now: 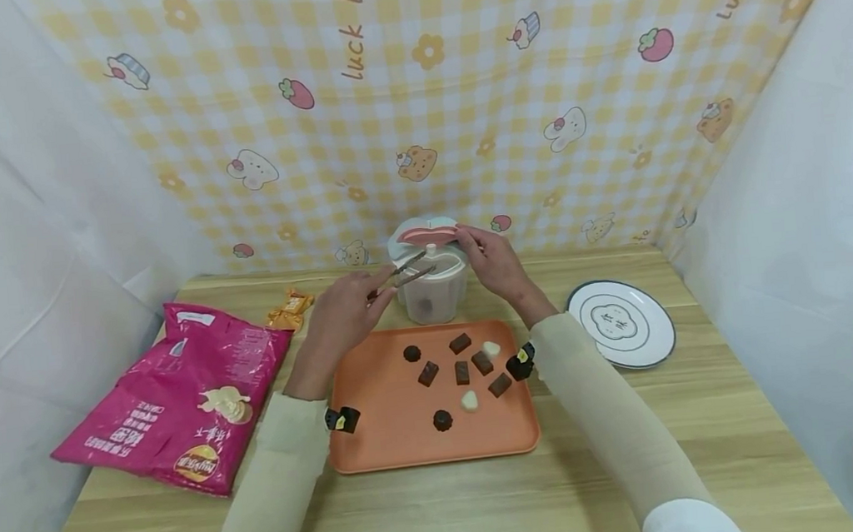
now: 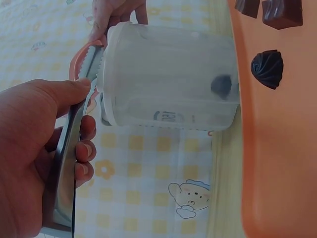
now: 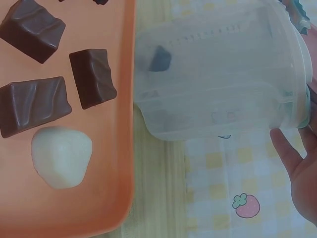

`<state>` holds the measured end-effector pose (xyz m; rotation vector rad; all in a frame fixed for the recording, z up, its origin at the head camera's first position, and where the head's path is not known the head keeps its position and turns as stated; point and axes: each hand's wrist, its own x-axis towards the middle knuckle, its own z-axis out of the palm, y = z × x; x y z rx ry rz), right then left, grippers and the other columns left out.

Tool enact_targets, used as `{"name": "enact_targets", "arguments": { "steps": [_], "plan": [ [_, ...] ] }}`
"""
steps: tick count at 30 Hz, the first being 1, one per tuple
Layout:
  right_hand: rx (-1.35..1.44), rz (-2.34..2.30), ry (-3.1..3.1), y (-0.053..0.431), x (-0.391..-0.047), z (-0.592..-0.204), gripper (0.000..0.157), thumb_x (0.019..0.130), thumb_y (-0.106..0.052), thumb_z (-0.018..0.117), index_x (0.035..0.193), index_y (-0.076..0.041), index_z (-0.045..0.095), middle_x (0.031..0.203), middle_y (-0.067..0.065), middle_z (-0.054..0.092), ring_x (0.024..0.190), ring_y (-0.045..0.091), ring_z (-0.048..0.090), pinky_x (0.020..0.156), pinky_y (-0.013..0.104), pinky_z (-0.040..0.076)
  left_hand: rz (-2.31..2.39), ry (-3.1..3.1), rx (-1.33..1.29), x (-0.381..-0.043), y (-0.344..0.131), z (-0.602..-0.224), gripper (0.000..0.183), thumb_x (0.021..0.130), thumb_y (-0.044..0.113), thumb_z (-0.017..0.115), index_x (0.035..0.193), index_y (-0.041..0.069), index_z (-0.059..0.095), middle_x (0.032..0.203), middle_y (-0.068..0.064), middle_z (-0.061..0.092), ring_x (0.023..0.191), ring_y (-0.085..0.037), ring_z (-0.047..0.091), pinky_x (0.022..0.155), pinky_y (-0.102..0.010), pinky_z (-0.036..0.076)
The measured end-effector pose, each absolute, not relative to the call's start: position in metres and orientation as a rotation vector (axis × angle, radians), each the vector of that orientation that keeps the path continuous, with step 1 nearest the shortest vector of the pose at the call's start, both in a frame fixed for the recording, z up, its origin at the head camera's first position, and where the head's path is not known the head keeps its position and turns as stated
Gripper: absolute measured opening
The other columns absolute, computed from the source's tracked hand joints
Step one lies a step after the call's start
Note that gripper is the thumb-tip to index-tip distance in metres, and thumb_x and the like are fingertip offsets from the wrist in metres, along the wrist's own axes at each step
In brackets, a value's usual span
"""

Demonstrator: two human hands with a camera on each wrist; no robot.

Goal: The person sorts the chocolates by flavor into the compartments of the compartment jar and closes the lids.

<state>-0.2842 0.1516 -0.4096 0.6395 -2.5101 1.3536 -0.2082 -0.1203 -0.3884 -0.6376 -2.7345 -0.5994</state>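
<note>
My left hand (image 1: 341,310) grips metal tongs (image 2: 63,173), thumb on one side and fingers curled on the other. The tongs' serrated tips are spread over the mouth of a translucent lidded container (image 1: 446,296) behind the tray, with nothing seen between them. My right hand (image 1: 497,262) holds the raised pink-lined lid (image 1: 427,236) at its right edge; in the right wrist view some of its fingers are cut off. One dark chocolate (image 2: 221,87) shows through the container wall near the bottom. On the orange tray (image 1: 388,440) lie several brown chocolate bars (image 1: 462,372), round dark chocolates (image 1: 442,420) and white pieces (image 1: 470,400).
A large pink chip bag (image 1: 181,402) lies on the left, with gold-wrapped sweets (image 1: 290,308) behind it. To the right is a white plate (image 1: 645,324) with a dark rim. A checked cloth (image 1: 356,138) hangs at the table's back edge.
</note>
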Motion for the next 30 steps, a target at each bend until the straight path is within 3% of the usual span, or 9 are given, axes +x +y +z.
{"name": "enact_targets", "arguments": {
  "steps": [10,16,23,30],
  "plan": [
    [0.634,1.356,-2.522,0.150,-0.285,-0.410,0.040,0.113,-0.029,0.044,0.135,-0.006,0.068,0.146,0.013,0.057,0.135,0.027,0.052,0.107,0.046,0.044,-0.629,-2.733,-0.618,-0.205,-0.123,-0.388,0.043,0.102,0.028,0.068,0.143,0.016,0.064,0.082,-0.004,0.062,0.068,-0.021,0.053,0.054,-0.035,0.044],
    [0.633,1.364,-2.509,0.149,-0.286,-0.410,0.039,0.113,-0.029,0.044,0.133,-0.007,0.069,0.146,0.012,0.057,0.135,0.026,0.052,0.107,0.045,0.044,-0.673,-2.759,-0.640,-0.198,-0.128,-0.385,0.045,0.102,0.027,0.068,0.145,0.018,0.062,0.078,-0.002,0.055,0.067,-0.020,0.048,0.056,-0.035,0.039],
    [0.647,1.375,-2.490,0.148,-0.286,-0.411,0.038,0.112,-0.029,0.045,0.130,-0.007,0.071,0.145,0.012,0.058,0.135,0.026,0.052,0.105,0.046,0.045,-0.714,-2.814,-0.762,-0.173,-0.132,-0.388,0.043,0.100,0.027,0.071,0.140,0.013,0.066,0.071,0.003,0.049,0.059,-0.015,0.042,0.053,-0.031,0.037],
    [0.624,1.378,-2.486,0.150,-0.285,-0.411,0.038,0.112,-0.028,0.047,0.133,-0.006,0.070,0.144,0.012,0.058,0.135,0.026,0.052,0.107,0.045,0.044,-0.603,-2.912,-0.884,-0.146,-0.134,-0.396,0.043,0.097,0.033,0.074,0.137,0.017,0.070,0.075,0.006,0.053,0.060,-0.010,0.045,0.052,-0.027,0.039]
  ]
}}
